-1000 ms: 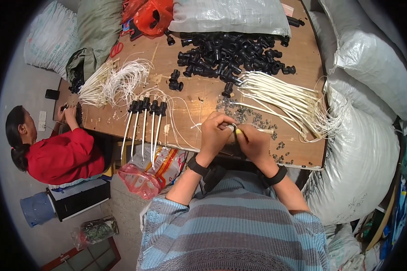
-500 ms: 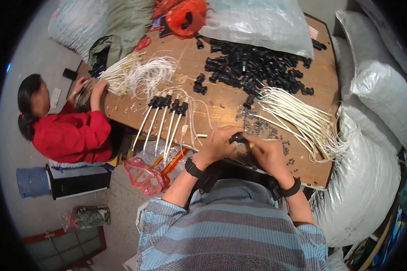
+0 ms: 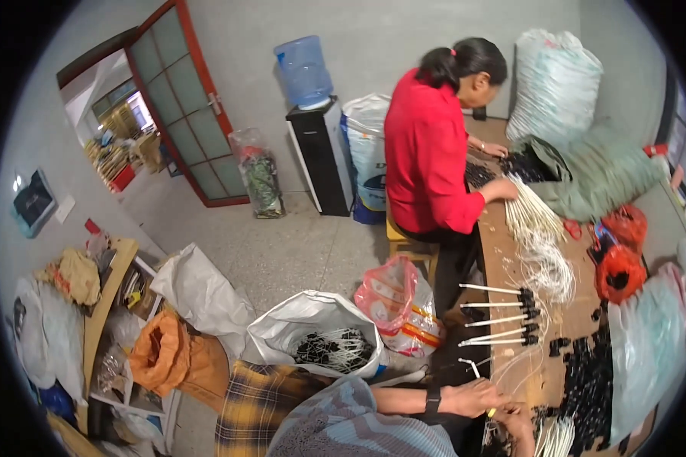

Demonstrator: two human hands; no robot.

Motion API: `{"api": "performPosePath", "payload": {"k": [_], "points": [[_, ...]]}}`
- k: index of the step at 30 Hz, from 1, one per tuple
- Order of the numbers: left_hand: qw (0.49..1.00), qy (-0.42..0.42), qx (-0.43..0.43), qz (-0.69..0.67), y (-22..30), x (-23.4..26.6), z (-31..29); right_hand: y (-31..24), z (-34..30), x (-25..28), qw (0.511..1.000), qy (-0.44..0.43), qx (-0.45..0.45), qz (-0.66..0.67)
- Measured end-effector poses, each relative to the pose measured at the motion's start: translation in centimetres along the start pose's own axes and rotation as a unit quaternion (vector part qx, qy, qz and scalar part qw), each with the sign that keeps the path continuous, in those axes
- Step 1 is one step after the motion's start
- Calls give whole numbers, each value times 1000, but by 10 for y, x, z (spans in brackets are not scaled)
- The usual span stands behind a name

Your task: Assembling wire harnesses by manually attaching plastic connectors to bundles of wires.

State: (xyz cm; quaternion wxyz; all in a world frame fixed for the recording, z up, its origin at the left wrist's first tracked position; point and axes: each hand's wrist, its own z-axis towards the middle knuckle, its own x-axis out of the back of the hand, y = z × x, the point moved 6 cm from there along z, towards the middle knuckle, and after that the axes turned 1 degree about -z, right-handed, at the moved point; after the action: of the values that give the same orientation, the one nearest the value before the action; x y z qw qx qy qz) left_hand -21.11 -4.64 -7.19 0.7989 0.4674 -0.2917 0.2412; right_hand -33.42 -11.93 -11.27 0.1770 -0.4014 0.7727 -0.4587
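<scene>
My left hand (image 3: 469, 397) is closed, its fingers curled near the table's front edge. The black fitting it gripped a moment earlier is now hidden by the fingers. A short white tube (image 3: 471, 367) shows just beyond this hand. My right hand (image 3: 518, 423) pinches close against the left fingertips, with a small yellow piece (image 3: 492, 412) between the hands; what it holds is unclear. Farther off, several white tubes with black fittings (image 3: 527, 314) lie in a row, their ends over the table edge. A pile of black fittings (image 3: 587, 381) and a bundle of white tubes (image 3: 555, 439) lie to the right.
A person in red (image 3: 434, 152) sits at the table's far end, handling bundled white cords (image 3: 537, 221). An open white sack (image 3: 282, 327) with black-and-white parts, a red-white plastic bag (image 3: 389, 293) and an orange sack (image 3: 160, 354) stand on the floor. Behind are a water dispenser (image 3: 324, 160) and an open door (image 3: 179, 107).
The view has swung left, bringing the door, the floor and the sacks into sight. My hands stay together at the table's front edge; the black fitting between them has become hidden.
</scene>
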Motion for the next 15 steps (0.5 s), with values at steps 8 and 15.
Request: {"api": "performPosePath", "payload": {"k": [8, 15], "points": [[999, 32, 2, -43, -7, 10, -27, 7, 11, -36, 997, -9, -12, 70], [992, 58, 27, -112, -13, 3, -32, 16, 4, -30, 998, 30, -17, -49]]}}
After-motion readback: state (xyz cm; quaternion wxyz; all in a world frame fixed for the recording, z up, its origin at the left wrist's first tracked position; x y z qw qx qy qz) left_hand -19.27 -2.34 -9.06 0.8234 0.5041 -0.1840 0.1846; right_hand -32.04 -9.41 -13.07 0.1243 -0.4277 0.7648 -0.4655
